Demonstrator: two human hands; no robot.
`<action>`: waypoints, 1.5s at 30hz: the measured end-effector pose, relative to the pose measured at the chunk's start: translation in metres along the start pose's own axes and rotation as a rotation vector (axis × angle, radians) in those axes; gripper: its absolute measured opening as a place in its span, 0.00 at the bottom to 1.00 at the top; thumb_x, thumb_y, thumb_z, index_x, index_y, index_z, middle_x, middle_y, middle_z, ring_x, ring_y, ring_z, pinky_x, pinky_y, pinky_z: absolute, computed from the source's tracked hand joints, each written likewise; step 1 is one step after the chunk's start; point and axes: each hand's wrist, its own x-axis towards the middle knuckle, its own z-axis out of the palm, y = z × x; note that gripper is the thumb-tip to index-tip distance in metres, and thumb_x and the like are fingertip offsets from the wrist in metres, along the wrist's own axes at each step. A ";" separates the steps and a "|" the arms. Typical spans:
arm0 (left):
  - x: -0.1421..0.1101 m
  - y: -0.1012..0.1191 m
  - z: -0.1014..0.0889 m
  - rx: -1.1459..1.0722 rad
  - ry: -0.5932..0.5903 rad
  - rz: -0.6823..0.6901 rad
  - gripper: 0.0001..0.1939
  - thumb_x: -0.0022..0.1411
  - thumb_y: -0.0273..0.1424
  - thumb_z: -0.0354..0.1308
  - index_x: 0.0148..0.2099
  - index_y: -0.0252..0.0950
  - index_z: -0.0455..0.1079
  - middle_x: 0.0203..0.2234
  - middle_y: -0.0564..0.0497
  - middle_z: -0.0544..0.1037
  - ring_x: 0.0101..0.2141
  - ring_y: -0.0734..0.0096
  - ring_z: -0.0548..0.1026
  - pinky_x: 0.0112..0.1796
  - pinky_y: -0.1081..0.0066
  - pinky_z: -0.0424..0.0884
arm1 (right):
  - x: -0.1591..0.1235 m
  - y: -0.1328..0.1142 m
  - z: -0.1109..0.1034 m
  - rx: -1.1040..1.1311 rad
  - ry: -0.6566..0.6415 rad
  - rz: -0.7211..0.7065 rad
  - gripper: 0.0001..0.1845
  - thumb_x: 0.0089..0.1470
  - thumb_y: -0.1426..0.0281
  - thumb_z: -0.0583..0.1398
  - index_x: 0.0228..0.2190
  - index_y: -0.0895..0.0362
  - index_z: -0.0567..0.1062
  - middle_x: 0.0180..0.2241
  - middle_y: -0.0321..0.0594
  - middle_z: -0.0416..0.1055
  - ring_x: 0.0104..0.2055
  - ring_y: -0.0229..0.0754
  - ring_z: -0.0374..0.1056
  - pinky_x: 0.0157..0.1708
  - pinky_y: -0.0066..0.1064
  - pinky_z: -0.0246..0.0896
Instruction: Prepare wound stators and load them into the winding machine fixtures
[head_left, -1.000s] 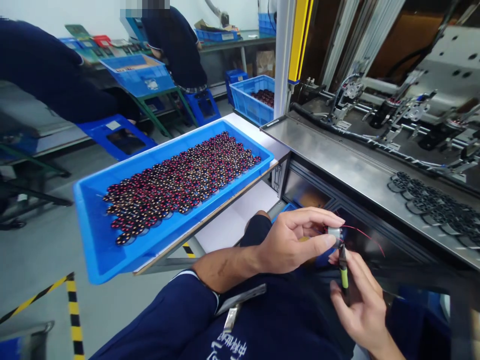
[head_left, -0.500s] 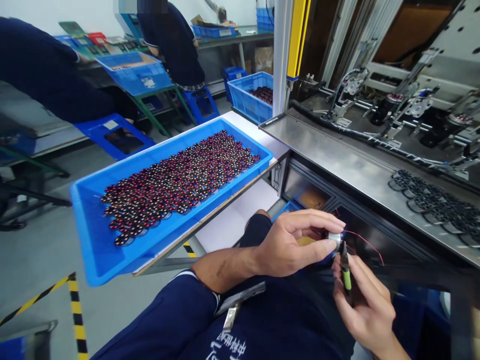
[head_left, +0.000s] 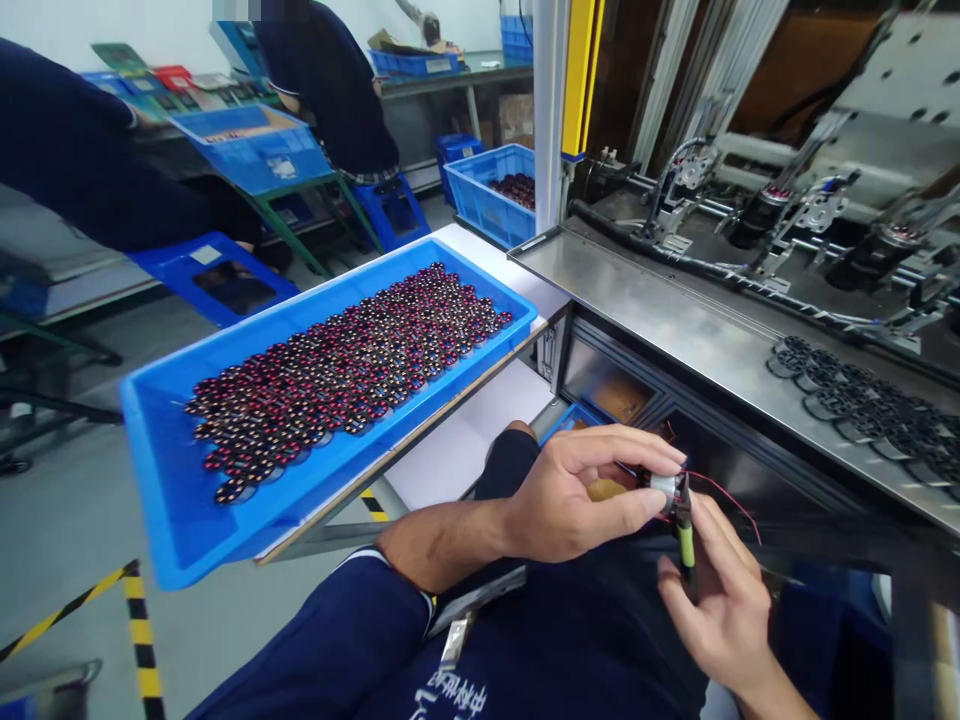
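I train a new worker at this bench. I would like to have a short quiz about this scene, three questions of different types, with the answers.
1. What is between the thumb and fingers of the left hand?
A. a cardboard box
B. a small silver part
C. a yellow cable

2. True or false: the left hand grips the tool with the yellow-green handle.

3. Fill in: many small round parts lie in the large ____ tray.

Key:
1. B
2. False; the right hand holds that pliers-like tool.
3. blue
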 end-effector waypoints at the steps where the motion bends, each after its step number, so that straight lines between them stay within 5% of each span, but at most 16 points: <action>1: 0.000 0.000 0.000 -0.002 -0.004 0.000 0.10 0.60 0.25 0.65 0.46 0.32 0.78 0.46 0.39 0.81 0.46 0.61 0.81 0.40 0.68 0.81 | 0.000 0.000 0.000 0.001 -0.001 -0.002 0.42 0.53 0.81 0.59 0.66 0.48 0.61 0.57 0.44 0.70 0.58 0.50 0.70 0.54 0.40 0.72; 9: 0.001 -0.005 -0.004 0.047 -0.019 0.063 0.10 0.61 0.24 0.65 0.46 0.33 0.78 0.47 0.39 0.81 0.48 0.60 0.80 0.40 0.69 0.81 | -0.013 0.004 -0.004 -0.049 0.052 0.076 0.37 0.55 0.79 0.62 0.64 0.47 0.66 0.44 0.41 0.78 0.42 0.43 0.77 0.47 0.33 0.75; 12: 0.006 -0.009 -0.010 0.186 -0.064 0.244 0.12 0.58 0.23 0.67 0.46 0.33 0.78 0.52 0.38 0.78 0.48 0.60 0.81 0.47 0.64 0.80 | -0.015 0.002 -0.009 0.001 0.048 0.176 0.35 0.57 0.77 0.61 0.64 0.47 0.64 0.44 0.41 0.78 0.40 0.40 0.78 0.46 0.31 0.75; 16: 0.011 -0.012 -0.017 0.433 -0.046 0.528 0.27 0.52 0.26 0.73 0.54 0.31 0.72 0.53 0.35 0.77 0.52 0.56 0.78 0.52 0.60 0.78 | -0.015 -0.009 -0.020 0.027 -0.015 0.221 0.33 0.58 0.75 0.60 0.63 0.48 0.65 0.44 0.42 0.78 0.39 0.39 0.78 0.46 0.29 0.75; 20: 0.010 -0.014 -0.017 0.549 -0.063 0.626 0.27 0.55 0.25 0.71 0.57 0.30 0.69 0.55 0.35 0.74 0.47 0.61 0.81 0.49 0.65 0.81 | -0.021 -0.023 -0.034 0.047 -0.047 0.261 0.31 0.58 0.75 0.59 0.62 0.49 0.67 0.43 0.42 0.80 0.37 0.40 0.79 0.44 0.27 0.75; 27: 0.003 -0.014 -0.015 0.733 -0.067 0.663 0.21 0.59 0.24 0.67 0.54 0.31 0.70 0.56 0.36 0.72 0.48 0.63 0.80 0.48 0.67 0.83 | -0.030 -0.034 -0.056 0.144 -0.182 0.503 0.29 0.51 0.72 0.65 0.57 0.53 0.75 0.45 0.43 0.81 0.42 0.47 0.80 0.43 0.27 0.77; 34: 0.000 -0.014 -0.019 0.810 -0.070 0.691 0.17 0.60 0.21 0.66 0.51 0.30 0.72 0.49 0.38 0.77 0.50 0.61 0.79 0.49 0.66 0.81 | -0.023 -0.041 -0.057 0.208 -0.309 0.518 0.33 0.50 0.75 0.64 0.58 0.51 0.74 0.48 0.43 0.80 0.47 0.48 0.79 0.47 0.28 0.74; 45: 0.002 -0.015 -0.017 0.682 -0.037 0.685 0.24 0.58 0.17 0.63 0.57 0.28 0.67 0.46 0.37 0.82 0.49 0.62 0.81 0.52 0.64 0.80 | -0.004 -0.054 -0.053 0.268 -0.266 0.537 0.29 0.52 0.71 0.64 0.57 0.51 0.75 0.44 0.44 0.81 0.43 0.48 0.80 0.45 0.30 0.75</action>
